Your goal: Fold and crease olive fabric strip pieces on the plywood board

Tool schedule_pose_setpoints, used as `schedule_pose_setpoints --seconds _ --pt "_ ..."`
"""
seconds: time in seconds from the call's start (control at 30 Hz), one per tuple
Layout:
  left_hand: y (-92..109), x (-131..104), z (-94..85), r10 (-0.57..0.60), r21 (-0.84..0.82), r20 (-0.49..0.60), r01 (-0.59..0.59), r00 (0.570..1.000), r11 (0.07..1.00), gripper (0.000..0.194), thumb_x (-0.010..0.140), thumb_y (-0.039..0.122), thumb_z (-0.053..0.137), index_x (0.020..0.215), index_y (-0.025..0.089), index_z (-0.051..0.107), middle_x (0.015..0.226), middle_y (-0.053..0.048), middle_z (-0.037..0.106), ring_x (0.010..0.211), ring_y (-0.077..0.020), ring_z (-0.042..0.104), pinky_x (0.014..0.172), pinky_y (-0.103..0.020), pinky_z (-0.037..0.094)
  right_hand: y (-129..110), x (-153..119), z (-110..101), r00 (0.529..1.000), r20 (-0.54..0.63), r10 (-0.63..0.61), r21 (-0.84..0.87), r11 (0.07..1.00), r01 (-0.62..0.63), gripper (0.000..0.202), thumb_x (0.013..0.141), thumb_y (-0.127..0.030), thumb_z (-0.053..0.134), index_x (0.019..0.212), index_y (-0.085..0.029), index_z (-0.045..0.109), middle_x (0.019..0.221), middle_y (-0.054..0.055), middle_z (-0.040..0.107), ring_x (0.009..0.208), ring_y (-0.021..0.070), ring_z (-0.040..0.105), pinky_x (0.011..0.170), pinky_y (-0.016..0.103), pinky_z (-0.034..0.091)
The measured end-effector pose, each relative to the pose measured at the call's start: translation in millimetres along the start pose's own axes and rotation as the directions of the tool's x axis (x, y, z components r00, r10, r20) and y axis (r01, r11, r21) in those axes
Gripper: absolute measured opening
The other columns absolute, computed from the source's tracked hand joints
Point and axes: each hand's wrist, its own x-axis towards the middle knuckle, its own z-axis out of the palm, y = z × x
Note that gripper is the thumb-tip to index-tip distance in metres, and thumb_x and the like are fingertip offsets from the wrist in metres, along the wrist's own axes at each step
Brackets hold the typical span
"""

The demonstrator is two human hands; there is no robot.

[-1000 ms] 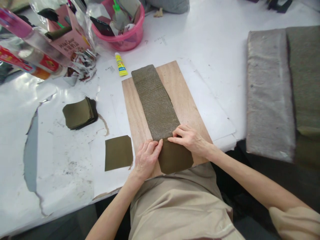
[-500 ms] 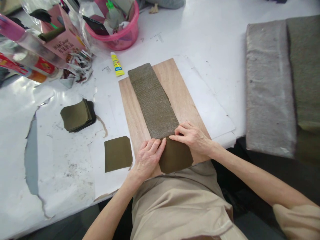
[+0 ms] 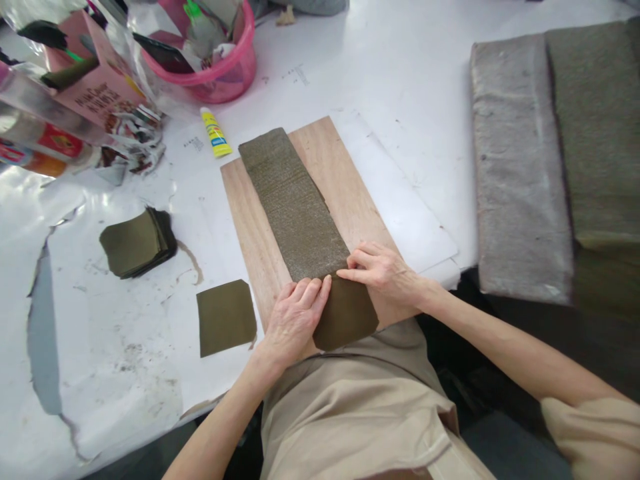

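A long, coarse olive-grey fabric strip (image 3: 295, 207) lies slantwise on a wooden board (image 3: 345, 173). At its near end a smooth dark olive fabric piece (image 3: 346, 317) with cut corners meets it. My left hand (image 3: 299, 313) is closed at the left of this join, fingers bent and thumb stretched along the edge. From the right, my right hand (image 3: 383, 272) presses the same join with fingers curled and one digit reaching toward the left thumb. The fabric edge under the fingertips is partly hidden. Left of the board lies a loose olive fabric square (image 3: 227, 318).
A stack of olive pieces (image 3: 137, 243) sits at the left. Farther back are a yellow glue tube (image 3: 216, 133), a pink basket (image 3: 225, 83), a pink box (image 3: 97, 87) and bottles. Thick folded grey-olive cloth (image 3: 523, 173) overhangs the table's right edge.
The view has shifted slightly, so the table's things appear farther left. Both hands stay at the join, with the fingertips now nearly unchanged against the fabric.
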Motion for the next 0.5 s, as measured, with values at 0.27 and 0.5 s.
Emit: schedule_pose_setpoints --seconds 0.27,0.5 --pt "2 11 -8.4 0.028 0.035 0.085 -0.031 0.996 0.999 0.052 0.093 0.009 0.045 0.143 0.012 0.036 0.110 -0.012 0.057 0.098 -0.0241 0.055 0.078 -0.037 0.048 2 -5 -3 0.999 0.004 0.034 0.036 0.999 -0.034 0.026 0.099 -0.016 0.044 0.106 -0.019 0.068 0.091 0.007 0.060 0.089 0.0167 0.050 0.079 0.031 0.045" --pt "3 16 -9.2 0.036 0.053 0.097 -0.041 0.995 0.998 0.053 0.093 0.011 0.048 0.145 0.013 0.035 0.102 -0.009 0.056 0.090 -0.0230 0.053 0.074 -0.036 0.046 2 -9 -9 0.999 0.010 0.041 0.074 0.996 -0.041 0.027 0.099 -0.014 0.041 0.105 -0.016 0.067 0.092 0.007 0.060 0.090 0.0168 0.051 0.078 0.030 0.048"
